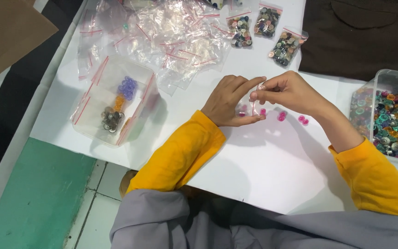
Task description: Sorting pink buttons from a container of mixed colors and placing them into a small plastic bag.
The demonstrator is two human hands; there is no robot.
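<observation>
A small clear zip bag [253, 105] is pinched at its mouth by the left hand [230, 102] and right hand [287, 91] above the white table [263, 170]. Pink buttons [282, 116] lie just beside; the mouth is best held wide while filling.

Both forearms, in yellow sleeves, reach from the near edge toward the middle and meet there. The left hand [230, 101] lies palm-side right, its fingers [249, 85] stretched toward the other hand, thumb low. The right hand [287, 92] comes in from the right with wrist bent, fingertips pinched together against the left forefinger.
</observation>
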